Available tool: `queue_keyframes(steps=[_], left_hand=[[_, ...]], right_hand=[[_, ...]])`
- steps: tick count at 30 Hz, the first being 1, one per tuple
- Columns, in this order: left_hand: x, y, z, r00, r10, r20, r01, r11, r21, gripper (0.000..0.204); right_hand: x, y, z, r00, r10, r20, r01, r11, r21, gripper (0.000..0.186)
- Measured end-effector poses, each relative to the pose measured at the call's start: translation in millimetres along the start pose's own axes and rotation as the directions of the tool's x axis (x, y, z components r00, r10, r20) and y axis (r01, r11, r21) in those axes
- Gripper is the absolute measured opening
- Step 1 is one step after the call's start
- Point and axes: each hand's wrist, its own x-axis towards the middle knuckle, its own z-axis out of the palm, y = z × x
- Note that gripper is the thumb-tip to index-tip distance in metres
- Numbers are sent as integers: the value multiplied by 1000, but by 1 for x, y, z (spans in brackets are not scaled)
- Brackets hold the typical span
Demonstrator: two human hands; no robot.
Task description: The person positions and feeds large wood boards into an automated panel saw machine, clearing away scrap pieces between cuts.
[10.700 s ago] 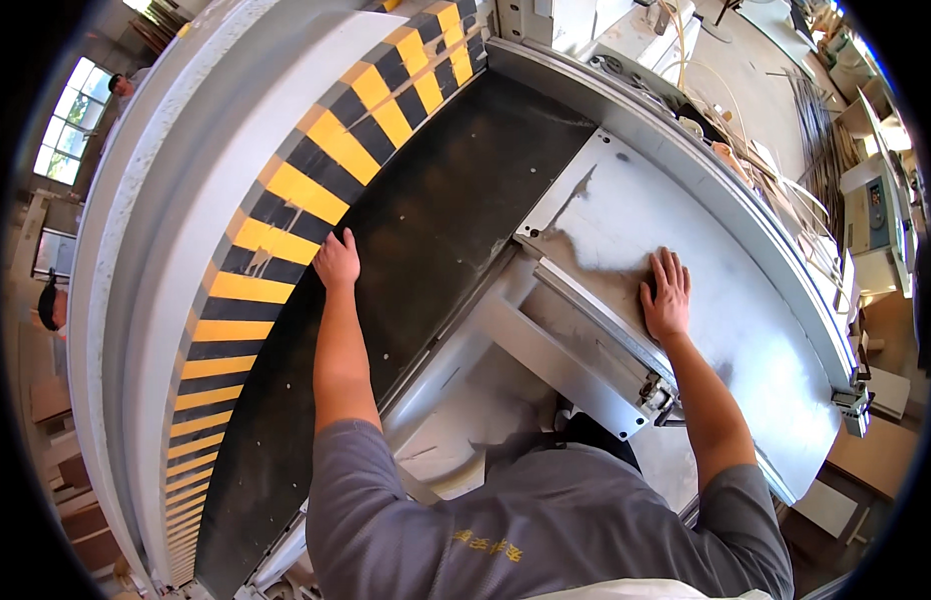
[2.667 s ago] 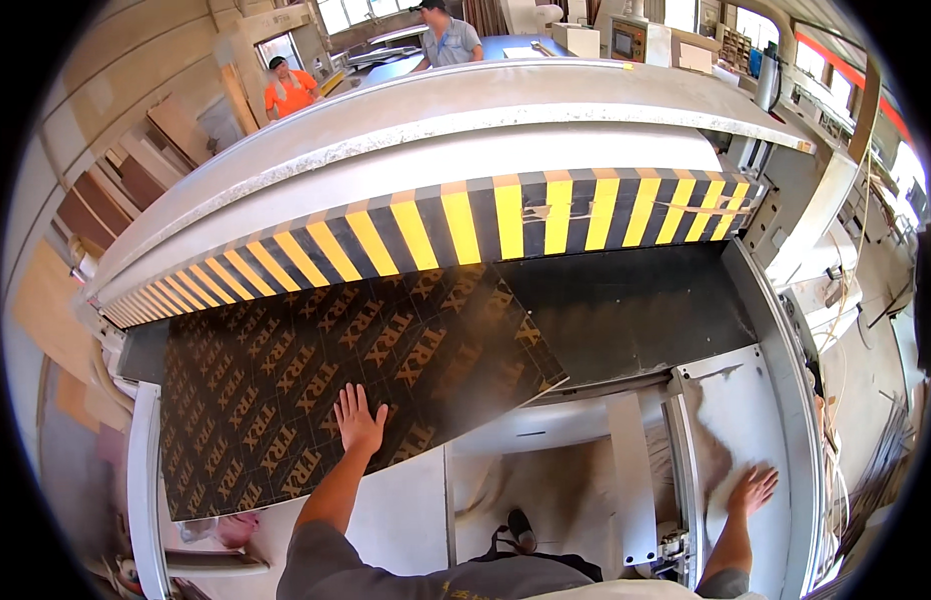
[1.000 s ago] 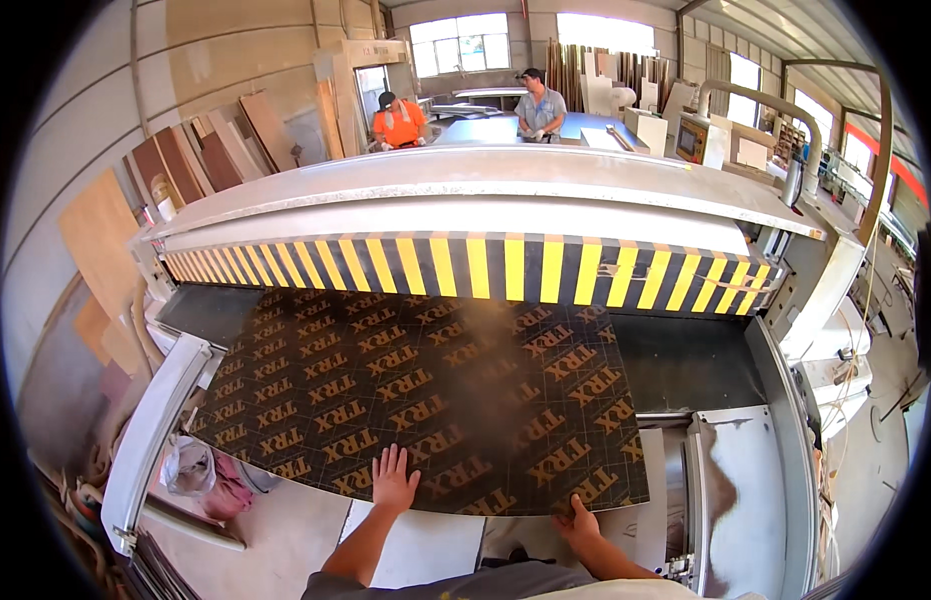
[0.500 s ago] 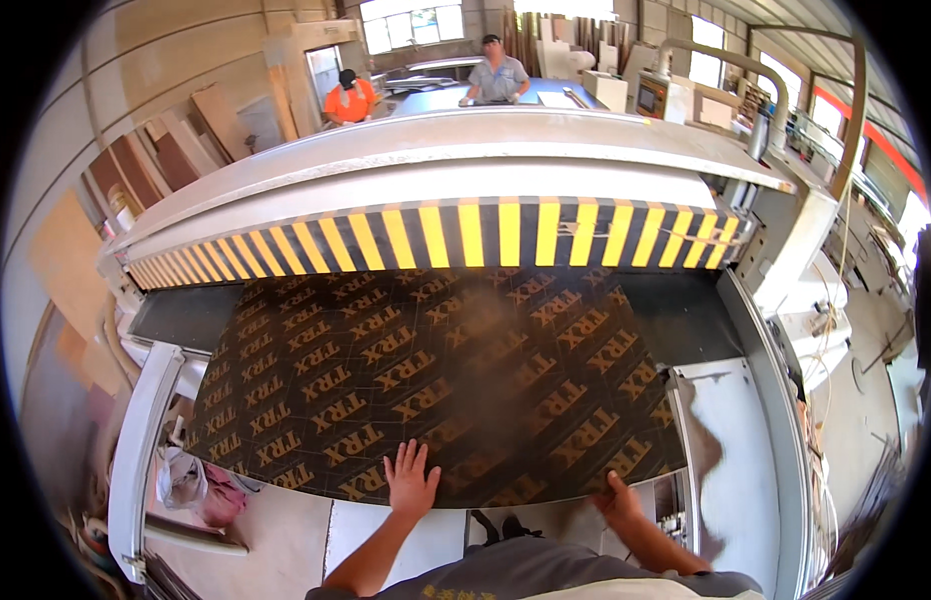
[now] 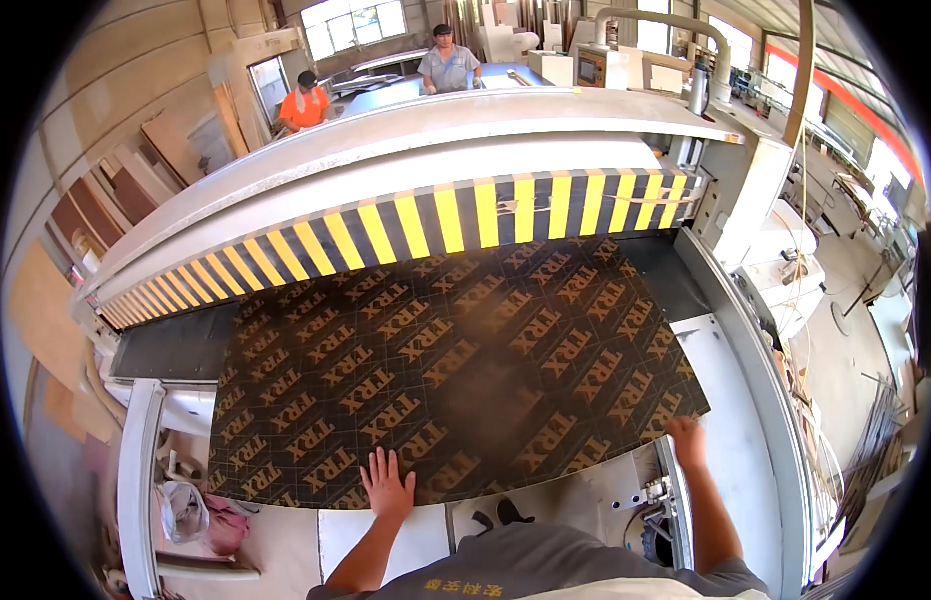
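Note:
A large dark sheet [image 5: 546, 370] with a repeated tan printed pattern lies across the machine, its far edge meeting the base of a yellow-and-black striped bar [image 5: 416, 225]. My left hand [image 5: 388, 485] rests on the sheet at its near edge, left of middle, fingers spread. Near the sheet's right front corner, my right hand [image 5: 688, 438] is closed at the edge, gripping it with the fingertips hidden. A dark bed [image 5: 166, 350] shows beside the sheet under the bar.
Metal rails [image 5: 146, 490] flank the machine at left and right [image 5: 761, 370]. Beyond it, a person in orange [image 5: 304, 105] and one in grey [image 5: 448, 65] stand at a table. Boards [image 5: 106, 210] lean at left; bags [image 5: 221, 520] lie below; hoses and rods are at right.
The bed was bare earlier; the sheet came on askew, then squared and shifted right. My right hand moved from the metal plate to the sheet's edge, then rightward to its corner.

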Motion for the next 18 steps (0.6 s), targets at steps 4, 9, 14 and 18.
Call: queue_keyframes(steps=[4, 9, 14, 18], left_hand=[[13, 14, -2, 999, 20, 48, -22, 999, 30, 76], [27, 15, -3, 997, 73, 37, -73, 997, 7, 78], [39, 22, -1, 995, 95, -20, -95, 995, -29, 76], [50, 18, 21, 981, 139, -136, -148, 987, -61, 73]], right_hand=[[-6, -80, 61, 954, -278, 110, 291, 947, -134, 60], [-10, -96, 141, 961, -123, 247, 198, 931, -306, 78], [-9, -105, 148, 981, -167, 97, 192, 894, -405, 79], [1, -104, 153, 979, -190, 75, 204, 887, -414, 77]])
